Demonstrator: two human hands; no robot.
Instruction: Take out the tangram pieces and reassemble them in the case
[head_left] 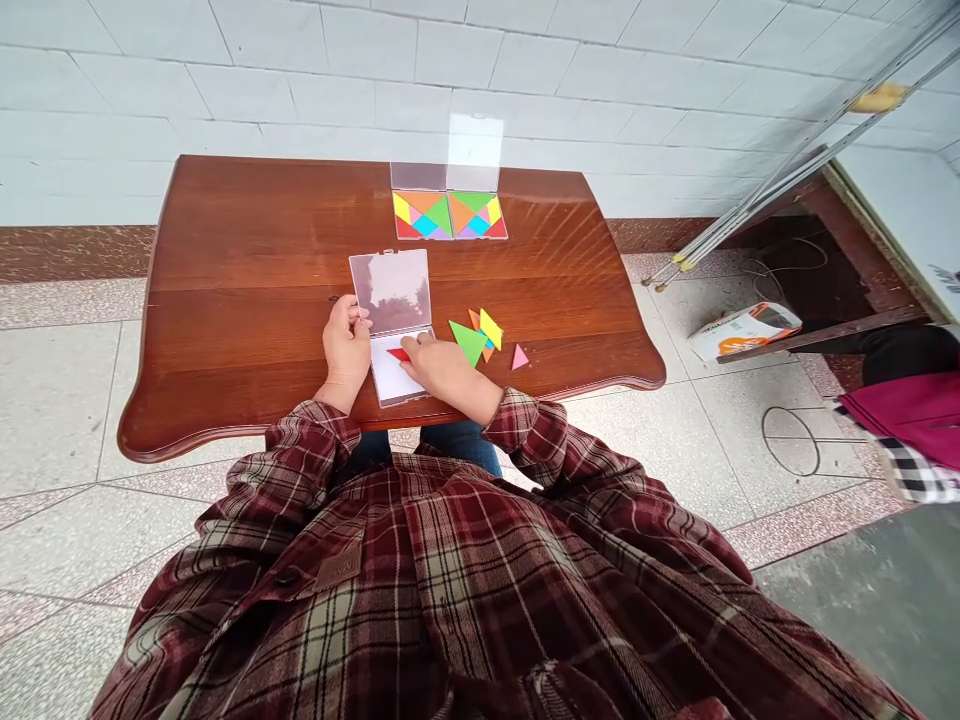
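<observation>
An opened tangram case (379, 388) with a white base lies near the table's front edge, its clear lid (391, 290) folded back. My left hand (346, 345) is closed at the lid's lower left edge, thumb and fingers pinching it. Over the base, my right hand (446, 372) has its fingers together on a red tangram piece (397, 354), partly hidden by them. Just right of that hand are loose pieces: a green triangle (468, 343), a yellow parallelogram (491, 328), and orange and blue ones partly covered. A pink triangle (520, 356) lies apart.
Two filled tangram cases (423, 216) stand side by side with raised lids at the back of the wooden table (255, 290). Behind is a white tiled wall (337, 90). Crutches (720, 230) lean at the right, near a white and orange package (742, 328).
</observation>
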